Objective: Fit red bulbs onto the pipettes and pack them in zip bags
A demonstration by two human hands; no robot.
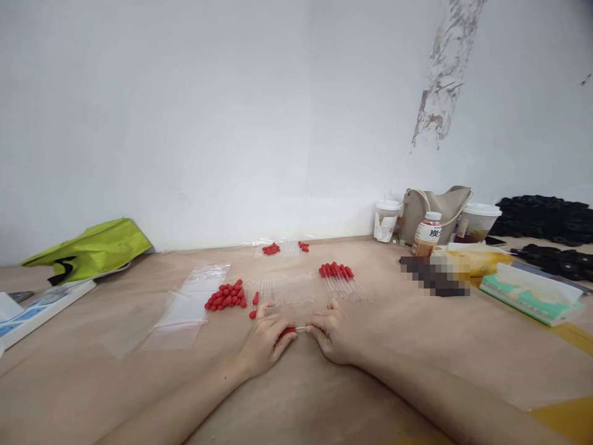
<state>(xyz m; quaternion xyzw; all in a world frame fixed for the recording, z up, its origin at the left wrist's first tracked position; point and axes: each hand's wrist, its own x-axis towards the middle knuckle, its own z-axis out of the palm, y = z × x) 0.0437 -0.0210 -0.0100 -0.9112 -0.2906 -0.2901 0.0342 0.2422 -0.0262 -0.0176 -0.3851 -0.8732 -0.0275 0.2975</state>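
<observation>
Red bulb (288,331) in left fingers (278,324) (bottle (428,236): “炭”)

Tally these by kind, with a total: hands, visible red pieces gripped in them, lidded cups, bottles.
Hands, left hand and right hand: 2
Red piece gripped: 1
Lidded cups: 2
Bottle: 1
Total: 6

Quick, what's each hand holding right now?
Left hand: closed, holding a red dropper bulb.
Right hand: closed, pinching a thin clear tube.
</observation>
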